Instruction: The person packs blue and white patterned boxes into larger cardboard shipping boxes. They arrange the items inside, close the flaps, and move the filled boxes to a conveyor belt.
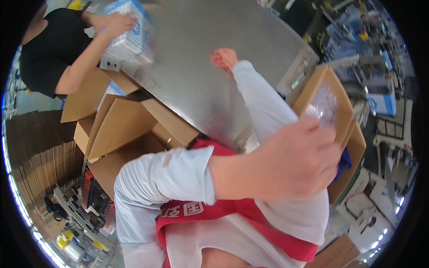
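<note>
My left arm crosses in front of my body, and my left hand [290, 163] is in front of my right upper arm, its back toward me. Its fingers are curled closed; their tips and anything in them are hidden. My right hand [225, 59] is out over the metal table [187, 58], slightly blurred, its fingers folded in with nothing visible in them. Pale blue sleeve covers [167, 176] run up both forearms, over a white ribbed top and a red apron [241, 210].
Across the table at left, a person in black has both hands on a blue-and-white box [127, 38]. Open cardboard cartons [123, 125] stand at the table's left edge. Another carton [342, 96] with clear plastic stands at right. Flattened cardboard [42, 154] is stacked far left.
</note>
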Tool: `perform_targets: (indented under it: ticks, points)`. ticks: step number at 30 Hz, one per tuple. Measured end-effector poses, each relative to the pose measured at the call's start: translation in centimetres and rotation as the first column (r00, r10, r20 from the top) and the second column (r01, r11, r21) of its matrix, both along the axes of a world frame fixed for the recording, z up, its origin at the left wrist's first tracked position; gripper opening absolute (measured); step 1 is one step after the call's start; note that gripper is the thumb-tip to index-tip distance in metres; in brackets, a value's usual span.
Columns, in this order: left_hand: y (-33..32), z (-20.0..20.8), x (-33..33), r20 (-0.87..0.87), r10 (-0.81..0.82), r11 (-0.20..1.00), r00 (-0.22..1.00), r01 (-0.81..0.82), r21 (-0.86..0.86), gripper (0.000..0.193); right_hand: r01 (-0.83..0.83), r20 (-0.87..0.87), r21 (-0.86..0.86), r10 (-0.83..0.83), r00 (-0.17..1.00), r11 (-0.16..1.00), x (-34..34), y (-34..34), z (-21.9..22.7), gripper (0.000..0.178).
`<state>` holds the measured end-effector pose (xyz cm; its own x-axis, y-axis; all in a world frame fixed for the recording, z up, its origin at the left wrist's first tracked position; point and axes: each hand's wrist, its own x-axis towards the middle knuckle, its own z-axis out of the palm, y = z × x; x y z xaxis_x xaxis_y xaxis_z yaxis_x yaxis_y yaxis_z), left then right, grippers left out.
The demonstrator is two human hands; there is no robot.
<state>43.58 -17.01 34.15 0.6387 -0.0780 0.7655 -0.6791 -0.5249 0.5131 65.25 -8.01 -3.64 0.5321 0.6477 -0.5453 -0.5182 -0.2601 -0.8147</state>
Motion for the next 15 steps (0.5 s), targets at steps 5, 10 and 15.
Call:
perform_targets:
  ticks: [5, 10, 15]
  points:
    - [2.3, -2.7, -4.5, 0.040, 0.196, 0.954, 0.980, -0.200, 0.222, 0.018, -0.234, -0.424, 0.097, 0.253, 0.869, 0.967, 4.3, -0.3, 2.0, 0.037]
    - [1.1, -7.5, -5.0, -0.804, 0.104, 0.994, 0.585, -0.032, 0.106, 0.026, 0.426, -0.247, 0.229, -0.371, 0.895, 0.875, 16.3, -0.6, 4.2, 0.029]
    - [-4.0, -13.3, -3.0, -0.863, -0.271, 0.865, 0.426, 0.501, -0.025, 0.022, 0.704, -0.231, 0.419, -0.683, 0.693, 0.573, 20.9, 0.9, 7.4, 0.023]
